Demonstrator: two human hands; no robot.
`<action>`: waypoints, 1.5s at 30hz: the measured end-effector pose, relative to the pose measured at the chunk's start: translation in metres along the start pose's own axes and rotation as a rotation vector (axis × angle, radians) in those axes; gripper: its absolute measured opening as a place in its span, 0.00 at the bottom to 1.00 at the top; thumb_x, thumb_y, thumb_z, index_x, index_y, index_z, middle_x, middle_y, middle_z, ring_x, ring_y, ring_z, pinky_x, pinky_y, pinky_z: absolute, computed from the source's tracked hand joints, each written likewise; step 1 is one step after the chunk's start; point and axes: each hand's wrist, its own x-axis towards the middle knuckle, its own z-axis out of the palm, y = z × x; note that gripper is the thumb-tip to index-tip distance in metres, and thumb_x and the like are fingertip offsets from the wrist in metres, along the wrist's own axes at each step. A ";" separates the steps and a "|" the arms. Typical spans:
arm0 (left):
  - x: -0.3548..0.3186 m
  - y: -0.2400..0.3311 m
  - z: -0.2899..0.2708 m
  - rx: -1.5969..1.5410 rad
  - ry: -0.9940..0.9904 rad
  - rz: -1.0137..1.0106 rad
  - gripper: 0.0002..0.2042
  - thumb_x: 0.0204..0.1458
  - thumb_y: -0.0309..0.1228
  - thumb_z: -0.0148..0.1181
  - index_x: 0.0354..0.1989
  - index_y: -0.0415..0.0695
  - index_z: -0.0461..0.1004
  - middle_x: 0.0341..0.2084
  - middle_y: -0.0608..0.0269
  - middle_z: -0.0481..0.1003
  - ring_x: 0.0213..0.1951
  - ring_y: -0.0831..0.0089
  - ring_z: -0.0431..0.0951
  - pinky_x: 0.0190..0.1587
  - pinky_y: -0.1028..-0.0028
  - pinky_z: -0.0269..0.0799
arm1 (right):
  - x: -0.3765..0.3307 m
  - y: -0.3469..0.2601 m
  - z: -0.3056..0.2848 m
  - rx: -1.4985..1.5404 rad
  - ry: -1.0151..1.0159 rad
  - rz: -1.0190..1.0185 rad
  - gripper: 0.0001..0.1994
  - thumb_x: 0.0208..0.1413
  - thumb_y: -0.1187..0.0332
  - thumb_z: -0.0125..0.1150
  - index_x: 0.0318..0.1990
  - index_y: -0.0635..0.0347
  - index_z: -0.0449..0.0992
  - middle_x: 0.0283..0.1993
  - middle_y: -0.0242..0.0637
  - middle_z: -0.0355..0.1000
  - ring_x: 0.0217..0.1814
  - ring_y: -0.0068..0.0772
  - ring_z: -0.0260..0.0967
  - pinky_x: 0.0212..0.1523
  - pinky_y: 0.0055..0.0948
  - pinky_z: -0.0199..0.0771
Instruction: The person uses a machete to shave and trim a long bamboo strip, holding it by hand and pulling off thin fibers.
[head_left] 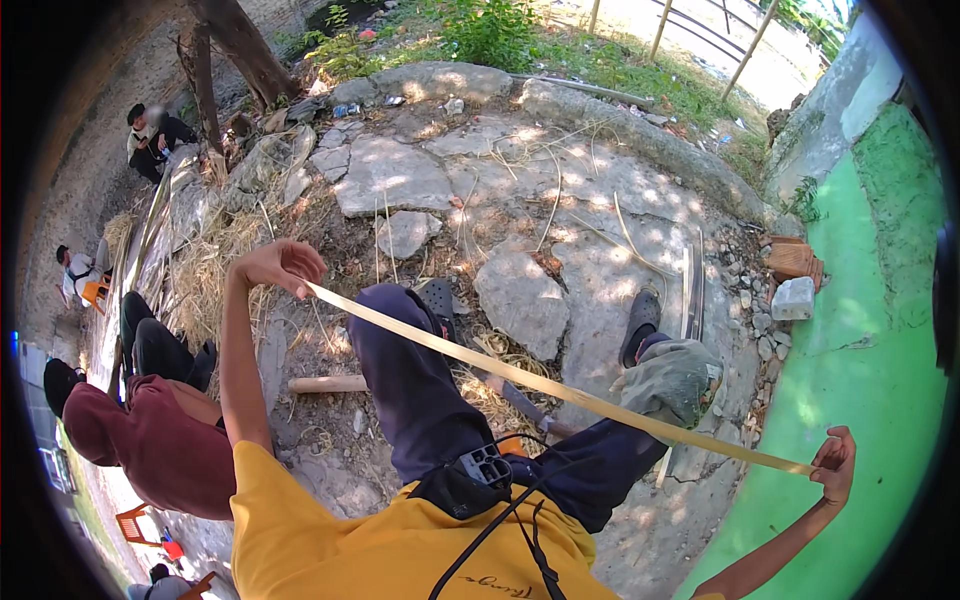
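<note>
One long pale strip (560, 388) is stretched between both hands and runs across the person's lap, above the dark trousers (420, 400); the left hand (280, 265) is closed on its upper end, and the right hand (835, 465) pinches its lower end near the green wall (880, 380). Under the strip, a grey cloth (670, 380) lies over one knee, and a knife (520, 403) with an orange handle lies between the legs on dry shavings. Further out are broken grey stones (520, 295), a short wooden stick (328, 383), and a person in a maroon top (160, 440) sitting on the left.
</note>
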 end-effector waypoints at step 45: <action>0.116 0.035 0.278 -0.528 0.196 -0.163 0.16 0.67 0.32 0.48 0.59 0.41 0.72 0.25 0.74 0.71 0.24 0.89 0.62 0.27 0.85 0.59 | 0.078 0.338 0.529 -1.154 -0.935 0.220 0.19 0.41 0.58 0.71 0.41 0.56 0.78 0.47 0.45 0.77 0.52 0.46 0.75 0.50 0.46 0.75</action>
